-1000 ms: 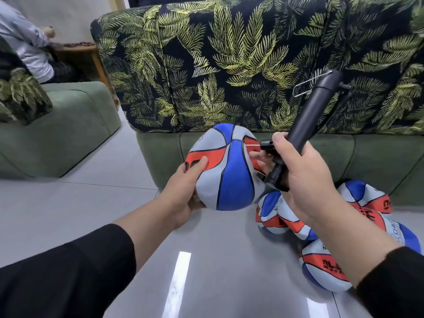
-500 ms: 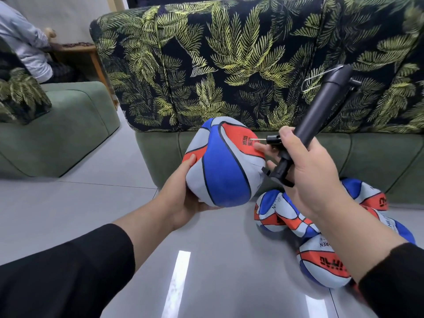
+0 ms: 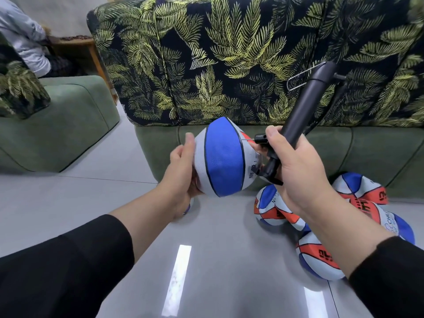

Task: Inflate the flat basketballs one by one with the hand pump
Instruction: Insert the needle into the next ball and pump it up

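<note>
Between both hands, above the floor: basketball point(image 3: 223, 158) held by left hand point(image 3: 181, 166), fingers curled round its left side | right hand point(image 3: 296, 166) fingers wrapped round hand pump point(image 3: 302, 111), needle point(image 3: 247, 140) touching ball | below right fingers: flat basketballs point(image 3: 321, 226) on floor.

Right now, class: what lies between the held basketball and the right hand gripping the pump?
In the head view, the pump's thin needle spans the gap from its black nozzle to the held basketball, beside the right hand gripping the pump.
</note>
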Demonstrator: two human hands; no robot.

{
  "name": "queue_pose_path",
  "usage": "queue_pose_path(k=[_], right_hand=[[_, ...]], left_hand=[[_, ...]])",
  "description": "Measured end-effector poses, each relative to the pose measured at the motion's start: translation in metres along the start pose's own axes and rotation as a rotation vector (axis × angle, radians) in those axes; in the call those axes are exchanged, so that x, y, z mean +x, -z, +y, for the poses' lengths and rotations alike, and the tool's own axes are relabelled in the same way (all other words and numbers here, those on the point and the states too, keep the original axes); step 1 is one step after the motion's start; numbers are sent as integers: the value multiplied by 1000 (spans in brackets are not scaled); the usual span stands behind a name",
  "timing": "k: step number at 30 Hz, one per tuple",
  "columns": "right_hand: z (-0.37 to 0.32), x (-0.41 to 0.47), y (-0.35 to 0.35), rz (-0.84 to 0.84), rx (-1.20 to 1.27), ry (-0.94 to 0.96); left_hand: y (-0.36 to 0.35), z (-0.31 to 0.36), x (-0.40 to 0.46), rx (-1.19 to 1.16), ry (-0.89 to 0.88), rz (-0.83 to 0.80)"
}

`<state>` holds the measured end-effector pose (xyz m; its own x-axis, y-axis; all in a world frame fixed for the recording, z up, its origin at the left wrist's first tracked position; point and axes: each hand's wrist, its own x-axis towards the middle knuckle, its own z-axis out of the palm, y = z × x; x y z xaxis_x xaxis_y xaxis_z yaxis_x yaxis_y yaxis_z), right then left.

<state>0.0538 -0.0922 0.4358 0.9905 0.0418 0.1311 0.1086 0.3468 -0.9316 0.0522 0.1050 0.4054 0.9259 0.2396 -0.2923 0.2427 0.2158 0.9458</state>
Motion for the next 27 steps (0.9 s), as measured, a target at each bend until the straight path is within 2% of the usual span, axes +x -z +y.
queue_pose_path(k=[3, 5, 10, 12, 15, 20, 27], right_hand=[[-1, -1, -3, 17, 17, 3], [-4, -1, -5, 30, 28, 28], [-16, -5, -6, 0, 111, 71], [-21, -5, -6, 15, 154, 92], [-23, -3, -4, 24, 175, 119], [-18, 0, -2, 6, 251, 109], [-20, -5, -4, -42, 193, 116]], left_hand=[[2, 0, -1, 37, -145, -54], [2, 3, -3, 50, -178, -82], [9, 0, -3, -114, -110, -90], [17, -2, 0, -193, -96, -145], [23, -2, 3, -213, -90, -254], [22, -7, 5, -234, -57, -334], [18, -6, -2, -179, 34, -271]])
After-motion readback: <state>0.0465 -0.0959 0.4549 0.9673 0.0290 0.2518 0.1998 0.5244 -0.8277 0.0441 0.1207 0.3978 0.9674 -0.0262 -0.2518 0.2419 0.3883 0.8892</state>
